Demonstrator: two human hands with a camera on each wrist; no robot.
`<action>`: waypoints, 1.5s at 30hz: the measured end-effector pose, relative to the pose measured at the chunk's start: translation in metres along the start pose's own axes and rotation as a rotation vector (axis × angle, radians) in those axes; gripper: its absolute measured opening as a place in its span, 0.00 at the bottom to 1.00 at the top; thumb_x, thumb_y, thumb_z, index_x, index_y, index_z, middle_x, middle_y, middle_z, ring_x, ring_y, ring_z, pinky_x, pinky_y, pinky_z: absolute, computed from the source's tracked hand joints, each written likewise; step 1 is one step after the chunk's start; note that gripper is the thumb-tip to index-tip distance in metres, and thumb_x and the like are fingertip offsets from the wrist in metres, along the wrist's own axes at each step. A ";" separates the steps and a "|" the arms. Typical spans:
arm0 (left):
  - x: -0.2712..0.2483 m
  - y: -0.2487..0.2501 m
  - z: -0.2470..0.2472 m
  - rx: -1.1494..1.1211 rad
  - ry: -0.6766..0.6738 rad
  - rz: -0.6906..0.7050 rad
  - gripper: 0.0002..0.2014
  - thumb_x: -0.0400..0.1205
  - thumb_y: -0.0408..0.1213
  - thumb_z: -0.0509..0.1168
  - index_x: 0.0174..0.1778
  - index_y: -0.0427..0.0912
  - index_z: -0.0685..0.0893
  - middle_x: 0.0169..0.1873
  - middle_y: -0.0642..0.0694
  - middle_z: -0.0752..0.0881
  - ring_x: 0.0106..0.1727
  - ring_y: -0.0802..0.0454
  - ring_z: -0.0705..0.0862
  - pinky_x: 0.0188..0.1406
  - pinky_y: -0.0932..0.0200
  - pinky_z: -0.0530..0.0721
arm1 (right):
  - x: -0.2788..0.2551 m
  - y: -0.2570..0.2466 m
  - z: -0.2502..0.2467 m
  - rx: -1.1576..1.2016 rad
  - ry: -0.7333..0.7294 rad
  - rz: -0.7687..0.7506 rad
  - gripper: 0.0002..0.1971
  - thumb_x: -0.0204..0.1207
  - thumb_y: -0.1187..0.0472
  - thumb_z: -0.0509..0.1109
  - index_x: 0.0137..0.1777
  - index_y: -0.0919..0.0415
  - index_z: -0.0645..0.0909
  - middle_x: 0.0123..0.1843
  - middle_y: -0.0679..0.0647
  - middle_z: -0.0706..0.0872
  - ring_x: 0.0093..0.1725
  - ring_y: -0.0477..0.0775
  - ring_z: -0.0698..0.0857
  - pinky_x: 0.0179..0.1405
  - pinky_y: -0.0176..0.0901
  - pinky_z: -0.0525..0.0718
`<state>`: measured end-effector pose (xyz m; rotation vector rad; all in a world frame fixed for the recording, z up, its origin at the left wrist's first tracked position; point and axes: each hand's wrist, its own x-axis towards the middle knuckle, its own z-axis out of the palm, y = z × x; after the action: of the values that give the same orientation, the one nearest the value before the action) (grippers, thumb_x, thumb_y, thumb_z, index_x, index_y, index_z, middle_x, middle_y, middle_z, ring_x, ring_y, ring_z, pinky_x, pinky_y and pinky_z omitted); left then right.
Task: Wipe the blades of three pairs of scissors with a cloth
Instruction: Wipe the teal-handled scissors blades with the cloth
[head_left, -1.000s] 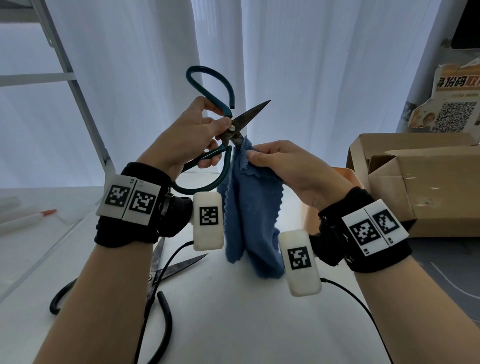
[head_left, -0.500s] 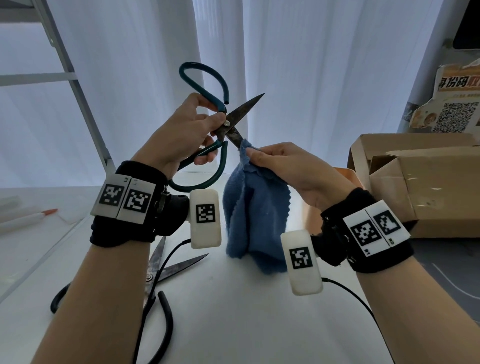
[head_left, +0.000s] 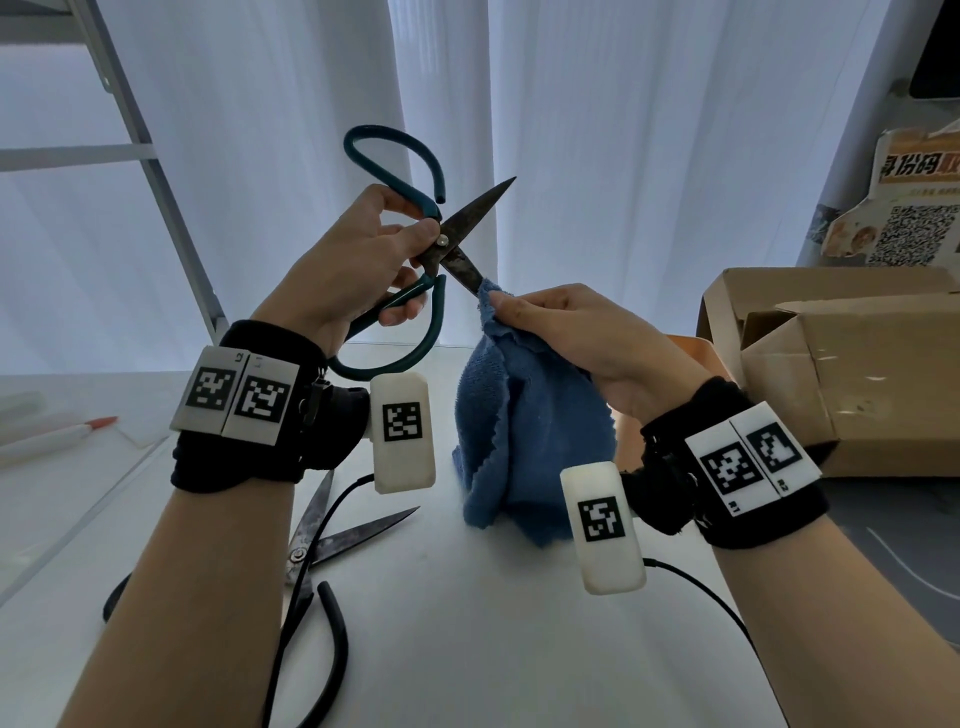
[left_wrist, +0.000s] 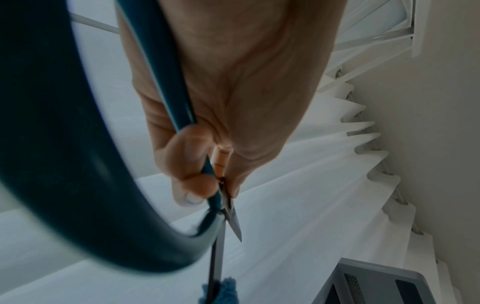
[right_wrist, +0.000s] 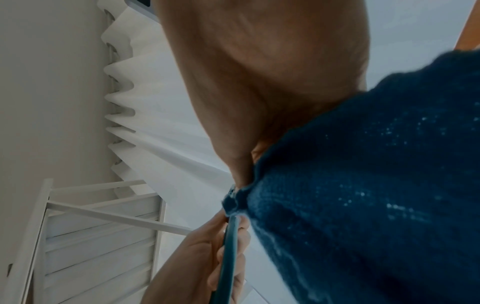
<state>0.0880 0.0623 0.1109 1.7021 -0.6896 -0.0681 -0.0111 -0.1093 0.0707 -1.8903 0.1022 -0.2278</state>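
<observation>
The left hand (head_left: 353, 265) held the teal-handled scissors (head_left: 441, 244) up in the air above the white desk (head_left: 467, 623), its thumb and fingers curled round the handles near the pivot, and the blades stood spread wide in an X. One blade pointed up and away from the pivot; the other slanted down from the pivot, and its tip was buried in the blue cloth (head_left: 535, 441). The right hand (head_left: 587, 343) pinched the top of that cloth round the lower blade's tip, thumb and fingers closed on the fabric, while the rest of the cloth hung down from the blade in loose folds to the desk. In the left wrist view the same blade ran down from the fingers (left_wrist: 192, 185) into a tuft of blue cloth (left_wrist: 223, 290) at the bottom edge. In the right wrist view the cloth (right_wrist: 363, 185) filled the frame beside the right hand (right_wrist: 259, 82). Below the teal-handled scissors, a pair of black-handled scissors (head_left: 322, 545) lay on the desk with its blades open, partly hidden by the left forearm. To the right of the cloth sat a cardboard box (head_left: 841, 374) on the desk. Well to the left of the black-handled scissors lay a white pen with an orange tip (head_left: 57, 436). White curtains (head_left: 623, 156) hung behind the raised scissors.
</observation>
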 end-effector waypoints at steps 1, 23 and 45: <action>0.000 0.000 -0.001 -0.003 0.002 -0.002 0.10 0.90 0.38 0.62 0.66 0.41 0.74 0.42 0.43 0.83 0.23 0.51 0.76 0.13 0.62 0.68 | 0.000 0.000 0.001 0.010 0.005 -0.003 0.19 0.81 0.45 0.71 0.51 0.62 0.91 0.50 0.63 0.93 0.45 0.55 0.90 0.57 0.51 0.88; -0.002 -0.001 -0.014 0.008 0.057 -0.017 0.11 0.90 0.39 0.62 0.67 0.42 0.74 0.41 0.44 0.82 0.24 0.52 0.77 0.14 0.63 0.70 | 0.005 0.005 -0.008 0.202 0.238 -0.066 0.20 0.86 0.47 0.63 0.51 0.63 0.90 0.44 0.50 0.94 0.44 0.44 0.91 0.40 0.32 0.85; -0.006 0.008 0.017 0.060 -0.152 0.005 0.13 0.90 0.37 0.62 0.68 0.39 0.72 0.40 0.42 0.83 0.22 0.50 0.75 0.13 0.62 0.67 | 0.004 0.000 -0.001 0.442 0.051 -0.188 0.16 0.78 0.83 0.62 0.59 0.68 0.82 0.46 0.58 0.90 0.42 0.50 0.90 0.43 0.39 0.88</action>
<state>0.0731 0.0496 0.1114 1.7655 -0.8153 -0.1762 -0.0070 -0.1108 0.0711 -1.4536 -0.0867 -0.3934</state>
